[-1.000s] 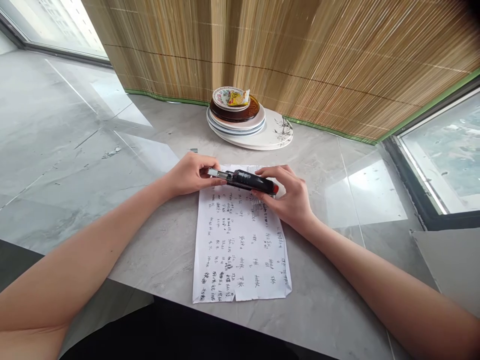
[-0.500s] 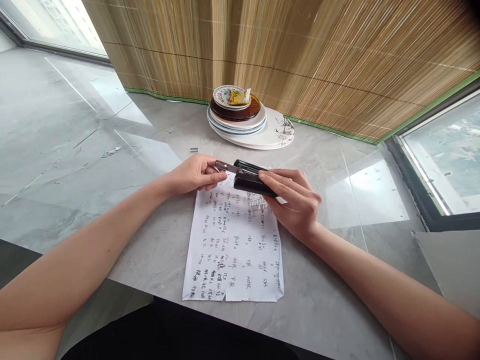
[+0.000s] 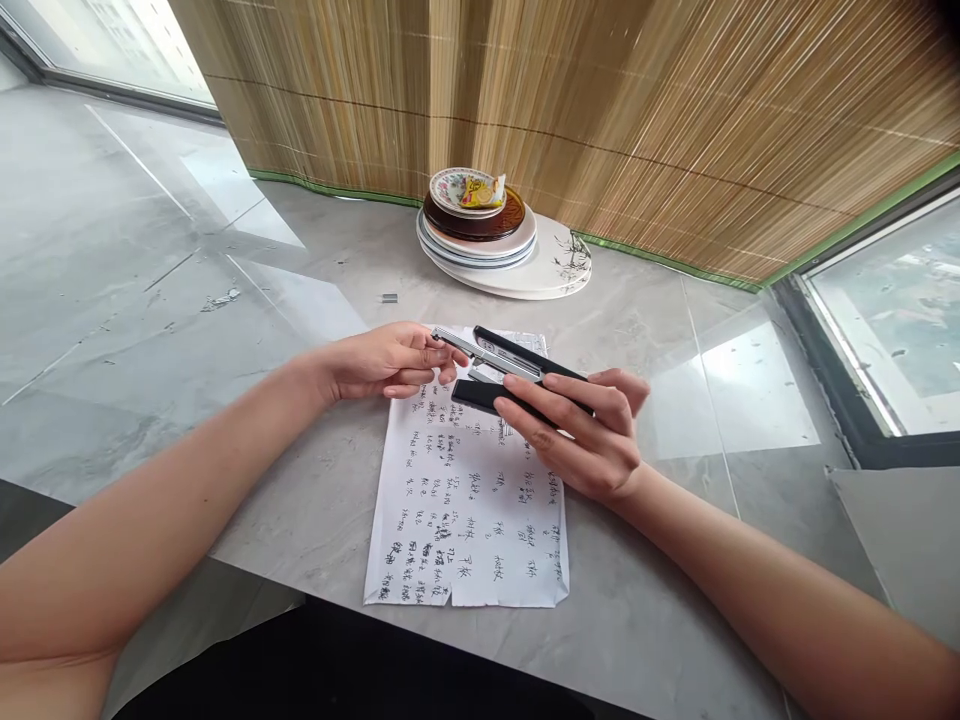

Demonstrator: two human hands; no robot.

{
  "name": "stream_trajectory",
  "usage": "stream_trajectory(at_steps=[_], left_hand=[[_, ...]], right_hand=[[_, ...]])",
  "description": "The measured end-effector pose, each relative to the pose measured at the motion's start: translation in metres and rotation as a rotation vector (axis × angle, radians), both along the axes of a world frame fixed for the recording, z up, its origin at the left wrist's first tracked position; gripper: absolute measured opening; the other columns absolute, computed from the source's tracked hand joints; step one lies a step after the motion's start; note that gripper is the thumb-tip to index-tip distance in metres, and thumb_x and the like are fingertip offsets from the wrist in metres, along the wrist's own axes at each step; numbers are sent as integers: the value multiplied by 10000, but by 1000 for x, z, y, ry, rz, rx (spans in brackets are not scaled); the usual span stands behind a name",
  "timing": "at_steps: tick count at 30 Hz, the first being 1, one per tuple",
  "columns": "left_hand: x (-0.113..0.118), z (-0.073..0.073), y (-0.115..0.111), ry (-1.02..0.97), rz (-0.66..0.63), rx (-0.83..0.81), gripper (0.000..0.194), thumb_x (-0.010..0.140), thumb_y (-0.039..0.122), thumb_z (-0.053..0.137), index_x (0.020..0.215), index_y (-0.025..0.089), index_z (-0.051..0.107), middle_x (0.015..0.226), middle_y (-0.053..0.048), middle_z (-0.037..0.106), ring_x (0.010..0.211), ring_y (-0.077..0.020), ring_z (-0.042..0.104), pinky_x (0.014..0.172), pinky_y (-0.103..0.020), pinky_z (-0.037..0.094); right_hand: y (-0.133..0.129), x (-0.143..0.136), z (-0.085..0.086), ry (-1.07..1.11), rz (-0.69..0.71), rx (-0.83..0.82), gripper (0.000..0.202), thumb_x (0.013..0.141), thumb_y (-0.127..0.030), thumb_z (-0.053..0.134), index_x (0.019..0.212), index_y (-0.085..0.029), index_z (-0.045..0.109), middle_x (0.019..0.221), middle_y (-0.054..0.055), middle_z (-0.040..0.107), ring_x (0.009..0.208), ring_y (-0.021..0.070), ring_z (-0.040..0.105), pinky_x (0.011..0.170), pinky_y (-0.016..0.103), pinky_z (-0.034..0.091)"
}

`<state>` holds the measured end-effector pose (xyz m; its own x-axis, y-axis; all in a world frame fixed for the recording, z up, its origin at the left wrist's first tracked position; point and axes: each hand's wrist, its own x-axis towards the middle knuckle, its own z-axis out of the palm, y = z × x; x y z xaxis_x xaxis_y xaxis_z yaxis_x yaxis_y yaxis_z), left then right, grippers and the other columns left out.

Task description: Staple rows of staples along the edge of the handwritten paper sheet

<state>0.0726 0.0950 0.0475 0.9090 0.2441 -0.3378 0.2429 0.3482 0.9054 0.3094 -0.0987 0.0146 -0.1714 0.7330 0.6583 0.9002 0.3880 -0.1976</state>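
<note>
A black stapler point(image 3: 480, 396) is spread apart over the upper part of a handwritten sheet of paper point(image 3: 465, 520), its silver metal magazine point(image 3: 491, 357) showing between the two black halves. My right hand point(image 3: 589, 430) grips its rear end from the right, fingers wrapped over the lower half. At the left, the curled fingers of my left hand point(image 3: 390, 360) close around the magazine's front tip. Several staple strips point(image 3: 507, 429) lie on the paper, mostly hidden beneath the stapler. A small staple strip point(image 3: 389, 298) rests on the tabletop beyond my left hand.
Behind the paper stands a stack of plates point(image 3: 476, 245) with a yellow snack packet point(image 3: 482, 191) on top. A bamboo blind point(image 3: 525, 90) hangs behind it. The grey marble-look tabletop point(image 3: 300, 480) ends in front of my body. Window frames border both sides.
The stapler's halves have spread wider and the whole stapler has turned in my right hand, showing more of the silver magazine. My left fingers have loosened slightly and shifted a little toward me.
</note>
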Motion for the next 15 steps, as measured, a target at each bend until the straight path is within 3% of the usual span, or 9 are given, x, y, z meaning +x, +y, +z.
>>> stream_trajectory(at_steps=[5, 11, 15], left_hand=[[-1, -1, 0, -5, -20, -60, 177, 977, 328, 785, 1051, 180, 723, 748, 26, 504, 409, -7, 160, 306, -126, 273], [-2, 0, 1, -4, -14, -34, 226, 989, 393, 769, 991, 172, 720, 753, 18, 505, 402, -6, 174, 312, -142, 301], [-2, 2, 1, -17, 58, 11, 243, 1013, 411, 736, 1016, 169, 714, 730, 30, 485, 403, -14, 180, 305, -133, 298]], right_hand=[[0, -1, 0, -49, -6, 46, 383, 961, -321, 769, 1220, -599, 718, 1067, -139, 825, 887, 216, 709, 781, 433, 470], [2, 3, -9, 14, -28, -26, 269, 967, -341, 746, 1101, -574, 747, 1029, -116, 814, 955, 235, 683, 892, 467, 478], [7, -2, -4, 120, -80, 94, 253, 955, -254, 725, 1045, -488, 764, 1099, -55, 807, 968, 258, 679, 884, 500, 500]])
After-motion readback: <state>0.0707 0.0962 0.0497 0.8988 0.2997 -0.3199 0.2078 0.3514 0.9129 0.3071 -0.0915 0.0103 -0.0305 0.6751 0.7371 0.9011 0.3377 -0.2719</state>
